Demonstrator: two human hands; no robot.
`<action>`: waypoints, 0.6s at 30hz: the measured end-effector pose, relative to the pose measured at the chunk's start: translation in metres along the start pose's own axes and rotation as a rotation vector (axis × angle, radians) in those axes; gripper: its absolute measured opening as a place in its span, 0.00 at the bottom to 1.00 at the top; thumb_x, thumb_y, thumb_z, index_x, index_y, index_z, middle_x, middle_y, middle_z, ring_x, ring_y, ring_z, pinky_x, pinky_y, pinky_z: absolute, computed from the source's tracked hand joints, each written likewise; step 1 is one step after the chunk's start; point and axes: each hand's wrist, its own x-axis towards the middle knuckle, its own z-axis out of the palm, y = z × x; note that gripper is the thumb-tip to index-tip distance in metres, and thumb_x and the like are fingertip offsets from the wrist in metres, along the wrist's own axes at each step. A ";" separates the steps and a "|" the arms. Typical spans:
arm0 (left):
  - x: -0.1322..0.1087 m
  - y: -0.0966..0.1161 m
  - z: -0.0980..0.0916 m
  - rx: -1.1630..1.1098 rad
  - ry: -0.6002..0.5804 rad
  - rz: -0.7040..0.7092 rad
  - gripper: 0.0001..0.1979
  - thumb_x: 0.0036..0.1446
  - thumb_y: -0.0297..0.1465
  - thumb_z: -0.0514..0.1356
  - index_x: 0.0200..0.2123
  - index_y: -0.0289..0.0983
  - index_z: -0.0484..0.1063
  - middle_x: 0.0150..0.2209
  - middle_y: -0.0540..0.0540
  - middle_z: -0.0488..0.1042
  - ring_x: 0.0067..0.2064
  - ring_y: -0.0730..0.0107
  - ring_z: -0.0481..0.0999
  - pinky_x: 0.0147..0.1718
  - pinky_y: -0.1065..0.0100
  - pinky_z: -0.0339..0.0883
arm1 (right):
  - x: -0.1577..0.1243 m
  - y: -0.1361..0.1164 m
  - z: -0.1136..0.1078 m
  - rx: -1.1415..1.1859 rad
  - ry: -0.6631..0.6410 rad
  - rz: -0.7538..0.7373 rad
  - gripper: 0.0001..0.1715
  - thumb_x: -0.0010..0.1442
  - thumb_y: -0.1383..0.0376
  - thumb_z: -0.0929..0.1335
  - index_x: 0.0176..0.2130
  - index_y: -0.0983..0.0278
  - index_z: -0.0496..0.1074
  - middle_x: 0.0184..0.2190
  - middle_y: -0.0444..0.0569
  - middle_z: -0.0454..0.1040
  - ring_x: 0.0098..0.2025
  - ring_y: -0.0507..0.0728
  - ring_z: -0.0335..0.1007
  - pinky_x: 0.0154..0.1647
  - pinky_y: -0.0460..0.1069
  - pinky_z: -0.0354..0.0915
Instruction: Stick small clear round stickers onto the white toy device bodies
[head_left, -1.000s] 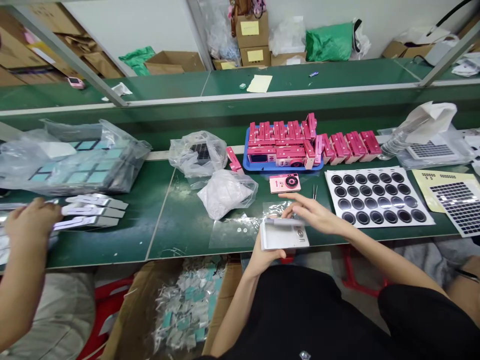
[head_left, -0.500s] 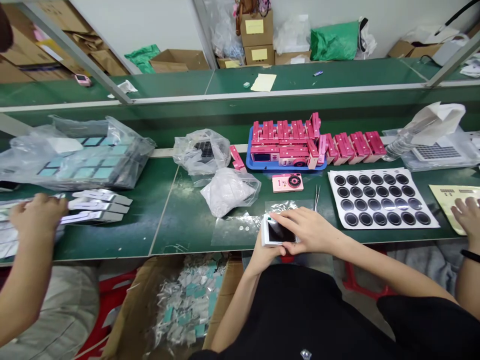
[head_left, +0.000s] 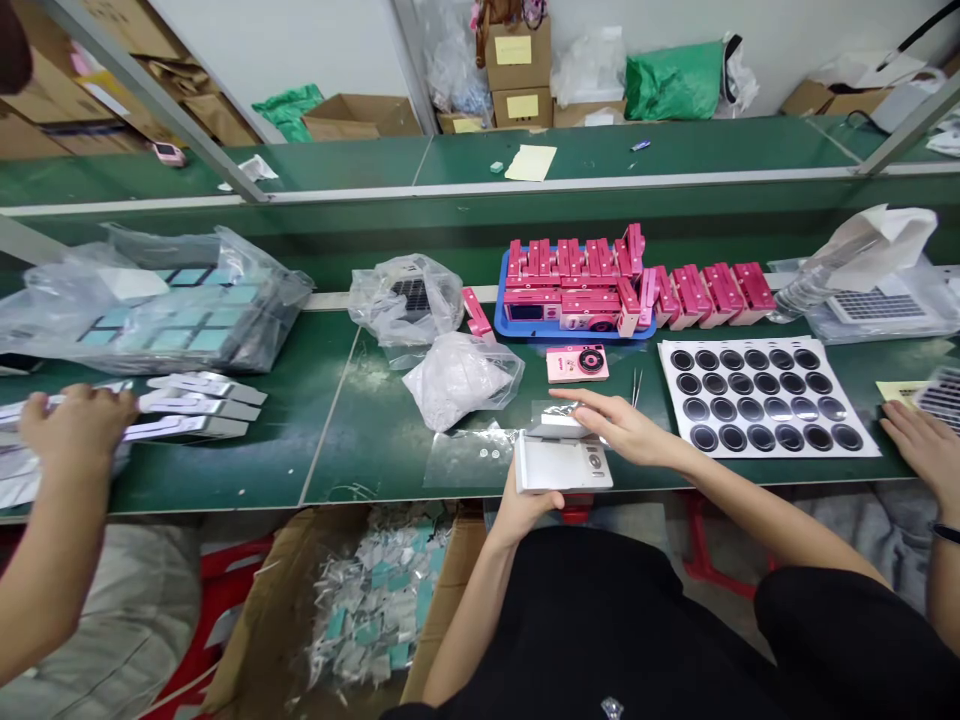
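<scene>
My left hand (head_left: 525,508) grips a white camera (head_left: 559,468) from below and the left side, with its thumb along the near edge. The camera's back faces up, with a pale, bright screen area and small buttons at the right. My right hand (head_left: 630,428) is just beyond the camera, index finger stretched to the left. A whitish, partly see-through piece (head_left: 561,428) shows at its fingertips; I cannot tell how it is held. A pink camera (head_left: 577,364) lies beyond, near metal tweezers (head_left: 637,386).
A blue tray (head_left: 500,310) bears stacked pink cameras. A sheet of round black stickers (head_left: 765,397) lies right. Plastic bags (head_left: 463,380) are at left-centre; a carton of film scraps (head_left: 382,600) stands below. Co-workers' hands (head_left: 79,425) work at both sides.
My right hand has lifted off the screen and moved slightly up and right. The screen area looked black and now looks pale. At right, a co-worker's hand now has a gridded sheet beside it.
</scene>
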 end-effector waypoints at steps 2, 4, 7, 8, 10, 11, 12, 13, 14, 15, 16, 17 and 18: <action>-0.001 -0.003 -0.001 -0.005 0.008 -0.007 0.50 0.27 0.51 0.77 0.53 0.35 0.70 0.44 0.37 0.79 0.51 0.46 0.77 0.54 0.52 0.68 | 0.006 0.002 -0.002 0.130 0.040 0.045 0.26 0.70 0.53 0.59 0.60 0.60 0.68 0.43 0.49 0.78 0.45 0.56 0.73 0.47 0.53 0.69; -0.002 -0.005 -0.003 -0.013 0.011 -0.016 0.50 0.26 0.52 0.77 0.53 0.36 0.71 0.44 0.37 0.79 0.51 0.46 0.77 0.53 0.52 0.69 | 0.013 0.007 -0.002 0.263 0.077 0.109 0.25 0.69 0.54 0.59 0.58 0.61 0.70 0.45 0.51 0.77 0.44 0.56 0.73 0.46 0.52 0.71; -0.002 -0.006 -0.007 -0.029 0.013 -0.031 0.51 0.25 0.55 0.75 0.53 0.36 0.71 0.43 0.37 0.80 0.49 0.46 0.78 0.53 0.52 0.70 | 0.020 0.014 0.004 0.356 0.088 0.186 0.24 0.67 0.56 0.61 0.56 0.62 0.71 0.41 0.50 0.77 0.36 0.53 0.71 0.39 0.50 0.72; -0.003 -0.006 -0.008 -0.034 0.013 -0.036 0.51 0.25 0.56 0.75 0.53 0.36 0.71 0.43 0.38 0.80 0.48 0.46 0.78 0.53 0.52 0.70 | 0.021 0.015 0.008 0.354 0.091 0.182 0.24 0.66 0.57 0.62 0.56 0.63 0.71 0.42 0.50 0.77 0.35 0.52 0.71 0.38 0.50 0.71; -0.004 -0.006 -0.012 -0.045 0.018 -0.043 0.52 0.24 0.57 0.75 0.53 0.37 0.71 0.44 0.38 0.80 0.48 0.46 0.78 0.52 0.51 0.70 | 0.021 0.015 0.014 0.340 0.111 0.157 0.24 0.64 0.57 0.64 0.55 0.63 0.72 0.45 0.51 0.77 0.37 0.53 0.71 0.38 0.50 0.71; -0.005 -0.006 -0.014 -0.051 0.020 -0.048 0.53 0.23 0.57 0.75 0.53 0.37 0.72 0.44 0.37 0.80 0.48 0.46 0.78 0.52 0.51 0.70 | 0.020 0.014 0.017 0.338 0.132 0.146 0.23 0.64 0.56 0.64 0.54 0.63 0.73 0.46 0.51 0.77 0.38 0.53 0.72 0.38 0.50 0.71; -0.005 -0.006 -0.015 -0.057 0.022 -0.053 0.53 0.23 0.57 0.74 0.53 0.37 0.72 0.44 0.37 0.80 0.48 0.45 0.78 0.52 0.50 0.70 | 0.019 0.012 0.019 0.338 0.160 0.135 0.23 0.64 0.56 0.64 0.53 0.63 0.73 0.47 0.51 0.78 0.38 0.54 0.73 0.39 0.51 0.71; -0.006 -0.007 -0.016 -0.063 0.022 -0.057 0.52 0.22 0.57 0.74 0.53 0.37 0.72 0.44 0.37 0.80 0.48 0.45 0.78 0.52 0.50 0.70 | 0.018 0.010 0.020 0.337 0.191 0.122 0.22 0.64 0.55 0.64 0.52 0.63 0.74 0.47 0.51 0.78 0.39 0.55 0.73 0.41 0.51 0.71; -0.007 -0.007 -0.017 -0.070 0.021 -0.062 0.52 0.22 0.57 0.74 0.52 0.37 0.72 0.44 0.37 0.80 0.48 0.45 0.78 0.52 0.50 0.70 | 0.017 0.008 0.021 0.333 0.224 0.104 0.22 0.64 0.55 0.64 0.51 0.63 0.75 0.47 0.50 0.78 0.41 0.55 0.74 0.44 0.52 0.71; -0.008 -0.008 -0.018 -0.078 0.019 -0.066 0.52 0.22 0.57 0.74 0.52 0.37 0.73 0.44 0.37 0.80 0.48 0.45 0.78 0.53 0.49 0.69 | 0.015 0.006 0.021 0.328 0.256 0.081 0.21 0.64 0.55 0.64 0.50 0.63 0.76 0.48 0.50 0.79 0.43 0.56 0.74 0.46 0.53 0.71; -0.009 -0.008 -0.018 -0.086 0.014 -0.069 0.51 0.22 0.57 0.74 0.51 0.37 0.73 0.43 0.37 0.80 0.49 0.44 0.78 0.53 0.49 0.69 | 0.012 0.003 0.021 0.321 0.284 0.054 0.21 0.65 0.54 0.64 0.50 0.62 0.76 0.48 0.50 0.79 0.46 0.57 0.75 0.49 0.54 0.70; -0.009 -0.008 -0.018 -0.094 0.007 -0.071 0.51 0.22 0.57 0.74 0.51 0.36 0.73 0.42 0.37 0.80 0.49 0.44 0.78 0.54 0.49 0.68 | 0.010 0.001 0.020 0.310 0.305 0.024 0.21 0.66 0.54 0.63 0.50 0.61 0.76 0.49 0.49 0.79 0.48 0.58 0.75 0.51 0.54 0.69; -0.009 -0.009 -0.018 -0.102 0.000 -0.073 0.51 0.23 0.57 0.74 0.51 0.36 0.74 0.42 0.38 0.80 0.49 0.44 0.78 0.55 0.49 0.68 | 0.006 -0.002 0.019 0.294 0.315 -0.012 0.21 0.67 0.53 0.62 0.49 0.61 0.77 0.49 0.49 0.79 0.49 0.58 0.75 0.52 0.55 0.69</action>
